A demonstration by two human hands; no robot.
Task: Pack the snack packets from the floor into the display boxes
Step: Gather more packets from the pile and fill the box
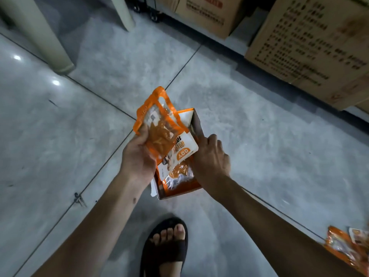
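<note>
The left hand (137, 158) held an orange snack packet (157, 124) over the open display box (194, 118), which stood on the grey tiled floor (259, 156). The thumb lay across the packet's face near its lower left edge, with the remaining fingers (144, 131) curled behind it, so the packet was pinched between thumb and fingers and stood tilted, its sealed top pointing up and away from the person. A second packet (185, 151), white and orange, lay against the lower edge of the first; which hand bore it could not be told. The right hand (209, 156) rested at the box's right wall, its fingers curled loosely together with the index finger extended along the rim; whether it gripped the wall could not be told. More packets (175, 174) lay inside the box, under both hands. A loose heap of packets (347, 248) lay on the floor at the lower right, well apart from the box. A sandalled foot (169, 242) stood just beside the box's near end. Cartons (299, 47) stood along the far side.
</note>
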